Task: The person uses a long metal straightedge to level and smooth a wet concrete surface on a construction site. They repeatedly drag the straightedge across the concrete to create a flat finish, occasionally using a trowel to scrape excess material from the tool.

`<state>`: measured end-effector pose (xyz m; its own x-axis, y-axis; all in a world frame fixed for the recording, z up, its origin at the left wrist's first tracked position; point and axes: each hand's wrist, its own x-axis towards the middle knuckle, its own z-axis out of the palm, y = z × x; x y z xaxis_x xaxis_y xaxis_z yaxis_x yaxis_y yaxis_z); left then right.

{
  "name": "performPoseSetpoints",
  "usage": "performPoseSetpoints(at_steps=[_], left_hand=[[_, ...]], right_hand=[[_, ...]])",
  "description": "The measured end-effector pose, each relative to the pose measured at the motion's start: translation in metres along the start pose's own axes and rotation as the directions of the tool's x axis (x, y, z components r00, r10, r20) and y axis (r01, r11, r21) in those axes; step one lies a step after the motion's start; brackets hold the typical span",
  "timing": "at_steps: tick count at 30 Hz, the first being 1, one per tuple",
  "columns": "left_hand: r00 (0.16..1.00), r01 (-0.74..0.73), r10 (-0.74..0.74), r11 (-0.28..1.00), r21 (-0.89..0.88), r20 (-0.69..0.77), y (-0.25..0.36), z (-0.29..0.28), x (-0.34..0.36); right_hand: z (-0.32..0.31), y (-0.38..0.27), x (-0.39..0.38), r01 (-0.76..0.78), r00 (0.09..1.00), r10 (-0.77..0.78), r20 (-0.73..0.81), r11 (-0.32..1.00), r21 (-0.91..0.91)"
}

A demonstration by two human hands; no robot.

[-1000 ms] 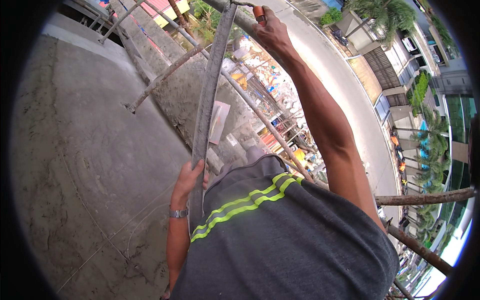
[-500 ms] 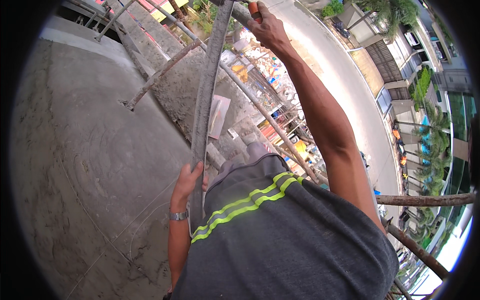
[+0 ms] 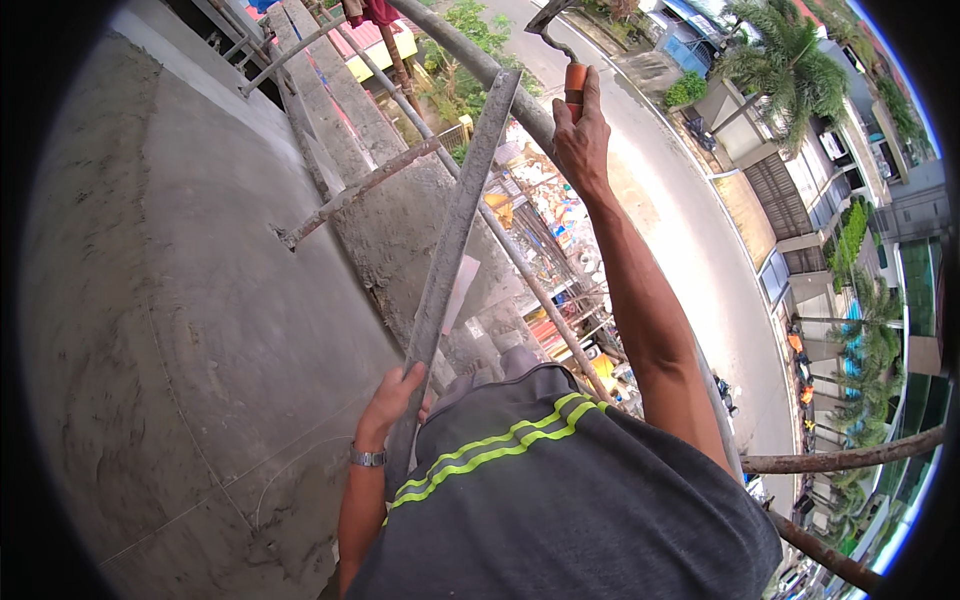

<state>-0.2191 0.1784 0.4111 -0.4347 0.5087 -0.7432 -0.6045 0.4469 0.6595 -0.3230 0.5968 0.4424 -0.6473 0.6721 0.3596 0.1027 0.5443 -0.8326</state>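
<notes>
My left hand (image 3: pixel 390 403) is closed round the lower part of a long grey straightedge (image 3: pixel 462 215), coated with mortar. The bar slants up and away to the right, and its far end lies near a thick scaffold pipe. Held out at the upper right, my right hand (image 3: pixel 583 145) grips a trowel (image 3: pixel 575 82) by its orange handle. The trowel's bent neck and part of its dark blade show at the top edge. To my left spreads a wall (image 3: pixel 220 270) of smooth, damp-looking grey plaster, with thin strings across its lower part.
A thick scaffold pipe (image 3: pixel 470 55) crosses beyond my hands, and thinner poles run below it. One rusty tube (image 3: pixel 355 192) meets the wall. Mortar-splashed planks (image 3: pixel 390 235) lie along the wall's foot. Far below are rubble and a street (image 3: pixel 690 230). More pipes (image 3: pixel 850 455) stand at right.
The straightedge now leans further right, and its far end has come into view. My right hand appears lower and further right, with the trowel's neck and blade now showing. The whole view has shifted.
</notes>
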Motion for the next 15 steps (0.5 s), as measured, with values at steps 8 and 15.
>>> performPoseSetpoints(at_steps=[8,15], left_hand=[[1.0,0.014,-0.014,1.0,-0.002,-0.008,-0.005,-0.01,0.006],[1.0,0.0,0.0,1.0,-0.017,-0.002,0.002,-0.006,0.002]], right_hand=[[0.002,-0.012,0.011,-0.119,0.986,0.12,0.114,0.993,-0.016],[0.003,0.002,0.016,-0.136,0.954,0.165,0.25,0.982,-0.129]])
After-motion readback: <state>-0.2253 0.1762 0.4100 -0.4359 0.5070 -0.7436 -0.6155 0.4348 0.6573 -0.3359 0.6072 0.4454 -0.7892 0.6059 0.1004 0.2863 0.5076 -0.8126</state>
